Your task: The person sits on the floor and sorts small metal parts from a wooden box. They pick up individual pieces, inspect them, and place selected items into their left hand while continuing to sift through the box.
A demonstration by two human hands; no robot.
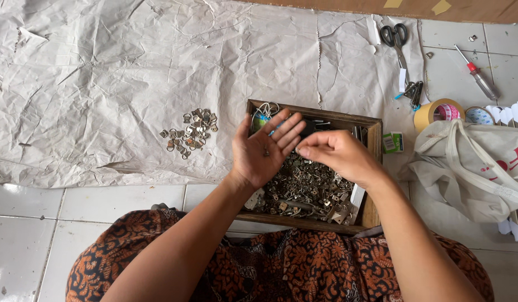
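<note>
Head view: the left hand point(264, 152) lies palm-up with fingers spread, a tiny metal fitting point(266, 151) loose on it; the right hand point(338, 154) pinches its fingers shut beside it, whether on anything I cannot tell. Both hover over the wooden box point(373, 140) of small shiny hangers point(304, 184). A tilt of the palm could drop the fitting back in.

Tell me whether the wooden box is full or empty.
Far from empty: the wooden box holds a heap of small metal hangers across its floor, below the left hand and right hand.
</note>
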